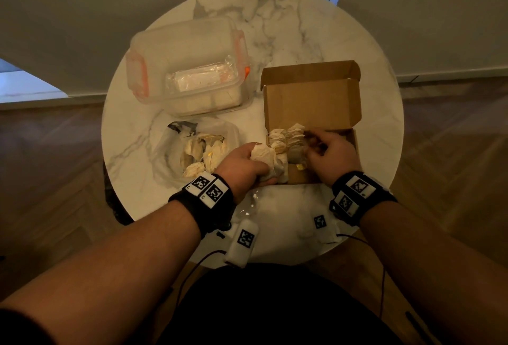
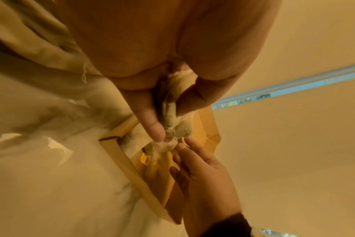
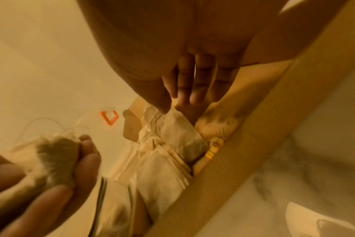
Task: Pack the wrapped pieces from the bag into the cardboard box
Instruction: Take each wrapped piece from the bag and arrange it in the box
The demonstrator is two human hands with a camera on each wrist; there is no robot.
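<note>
packing looks partway through, perhaps near the middle as a judgement. cardboard box (image 1: 312,97) sits open on the right of the round marble table (image 1: 288,28), its lid flap standing up at the far side, and a row of wrapped pieces (image 1: 287,138) already stands packed along its left end, while the right part of the floor is mostly hidden under the right hand, so how much room is left cannot be told. left hand (image 1: 243,167) is at the box's near left corner, fingers curled round a few pale wrapped pieces held in a bunch (image 1: 264,156), just at the box wall and not yet set down. right hand (image 1: 331,152) reaches inside the box with fingers fairly straight, their tips touching the packed row as if steadying or pressing it; it grips nothing that can be seen. clear plastic bag (image 1: 170,152) lies on the table just left of the box and has a good heap of pieces in it (image 1: 204,153), so a fair share remains to move. lidded plastic container (image 1: 187,64) stands behind the bag, apart from the work.
</note>
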